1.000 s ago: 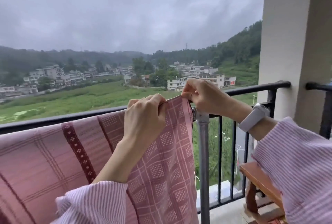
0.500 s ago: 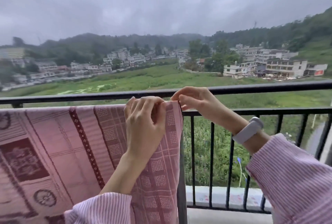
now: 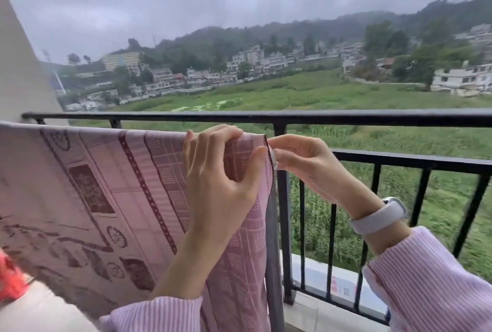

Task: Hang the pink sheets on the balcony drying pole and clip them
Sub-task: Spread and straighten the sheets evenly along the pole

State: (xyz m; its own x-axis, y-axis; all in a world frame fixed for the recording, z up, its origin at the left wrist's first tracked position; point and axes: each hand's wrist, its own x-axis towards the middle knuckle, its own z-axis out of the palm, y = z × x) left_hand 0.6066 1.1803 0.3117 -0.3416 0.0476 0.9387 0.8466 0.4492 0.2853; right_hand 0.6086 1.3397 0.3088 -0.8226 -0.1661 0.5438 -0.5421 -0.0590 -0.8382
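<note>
1. I am viewing one pink sheet (image 3: pixel 87 198) draped over the drying pole; the pole itself is hidden beneath the fold, apart from a grey upright (image 3: pixel 272 265) at the sheet's right edge.
2. The sheet's top fold is running left to right, just inside the black balcony railing (image 3: pixel 372 117) and slightly lower; its panels are hanging straight down.
3. My left hand (image 3: pixel 221 185) is gripping the sheet at its top right corner, fingers curled over the fold and thumb pressing the front face.
4. My right hand (image 3: pixel 306 161) is pinching one small white clip (image 3: pixel 273 157) against the sheet's right edge.
5. One white wristband (image 3: pixel 378 215) is sitting on the right wrist.
6. I am counting two hands, one sheet, one clip.
</note>
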